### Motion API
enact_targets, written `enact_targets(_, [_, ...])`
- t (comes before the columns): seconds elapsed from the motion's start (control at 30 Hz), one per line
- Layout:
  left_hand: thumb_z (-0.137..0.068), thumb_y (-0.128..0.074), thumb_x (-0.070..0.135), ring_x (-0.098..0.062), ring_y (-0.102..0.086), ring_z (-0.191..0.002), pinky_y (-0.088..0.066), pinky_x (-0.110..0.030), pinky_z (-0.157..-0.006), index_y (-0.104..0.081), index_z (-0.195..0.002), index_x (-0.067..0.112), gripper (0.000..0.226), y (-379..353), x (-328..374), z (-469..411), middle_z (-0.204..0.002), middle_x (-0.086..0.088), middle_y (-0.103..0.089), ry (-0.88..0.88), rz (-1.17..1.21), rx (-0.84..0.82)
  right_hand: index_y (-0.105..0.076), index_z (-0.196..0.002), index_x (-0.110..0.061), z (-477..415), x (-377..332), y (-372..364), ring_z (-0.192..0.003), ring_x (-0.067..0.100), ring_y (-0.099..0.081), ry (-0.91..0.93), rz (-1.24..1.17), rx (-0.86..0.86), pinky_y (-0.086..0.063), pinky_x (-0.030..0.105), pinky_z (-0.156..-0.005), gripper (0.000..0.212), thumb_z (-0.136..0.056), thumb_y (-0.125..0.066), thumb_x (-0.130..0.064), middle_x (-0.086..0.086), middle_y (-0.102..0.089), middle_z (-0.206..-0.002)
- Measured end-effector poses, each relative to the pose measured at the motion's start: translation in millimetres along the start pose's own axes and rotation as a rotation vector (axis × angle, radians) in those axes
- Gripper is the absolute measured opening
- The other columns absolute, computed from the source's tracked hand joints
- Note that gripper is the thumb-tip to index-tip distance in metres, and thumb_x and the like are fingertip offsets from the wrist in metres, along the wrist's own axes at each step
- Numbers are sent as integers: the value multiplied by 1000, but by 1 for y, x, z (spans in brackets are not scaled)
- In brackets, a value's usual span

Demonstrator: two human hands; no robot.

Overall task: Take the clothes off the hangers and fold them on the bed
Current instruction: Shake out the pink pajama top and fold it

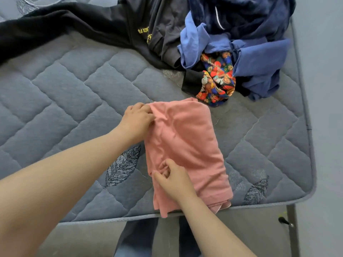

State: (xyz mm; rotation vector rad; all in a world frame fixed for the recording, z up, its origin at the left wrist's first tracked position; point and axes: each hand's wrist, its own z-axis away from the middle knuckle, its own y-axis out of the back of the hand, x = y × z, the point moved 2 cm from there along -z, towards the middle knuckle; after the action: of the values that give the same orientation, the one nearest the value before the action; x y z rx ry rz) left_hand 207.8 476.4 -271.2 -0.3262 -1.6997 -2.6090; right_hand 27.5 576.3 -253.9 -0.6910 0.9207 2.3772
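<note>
A pink garment (191,138) lies partly folded in a long strip on the quilted grey-blue mattress (70,93), its near end hanging over the front edge. My left hand (138,119) grips the garment's far left corner with curled fingers. My right hand (174,179) pinches a fold of the pink cloth near its lower left side. No hanger shows in view.
A heap of clothes sits at the back right: blue garments (259,62), a dark navy fleece (241,13) and a bright patterned cloth (217,80). A black sweatshirt (74,25) stretches across the back. The mattress edge (308,127) runs along the right.
</note>
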Motion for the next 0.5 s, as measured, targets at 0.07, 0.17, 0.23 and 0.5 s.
enact_targets(0.07, [-88,-51,16,-32,-46,-103,-39,-42,-92,-64,-95,9,16,-1,0,7,-106,-9,-56,115,245,100,-60,-82,-23,-7,-3,18,-67,9,-58,65,42,101,-47,31,-66,14,-86,-62,-36,-8,-62,-67])
enact_targets(0.17, [-87,-58,22,-34,-46,-104,-37,-38,-94,-55,-107,6,26,1,1,20,-111,-14,-49,360,510,247,-62,-78,-14,-27,-15,65,-70,18,-58,188,99,351,-47,36,-66,13,-89,-60,-21,-1,-64,-73])
enact_targets(0.23, [-83,-65,34,-31,-45,-113,-38,-38,-97,-47,-122,8,50,-1,6,26,-124,-13,-43,568,704,224,-65,-85,-11,-48,-23,99,-79,19,-58,246,178,448,-45,33,-71,8,-88,-60,-17,-1,-64,-84])
enact_targets(0.5, [-64,-78,58,-25,-55,-114,-41,-29,-81,-48,-126,6,86,-30,20,11,-125,-8,-56,909,1119,90,-64,-120,-14,-129,-51,154,-107,15,-58,322,369,-30,-45,28,-92,39,-83,-68,-27,0,-66,-115])
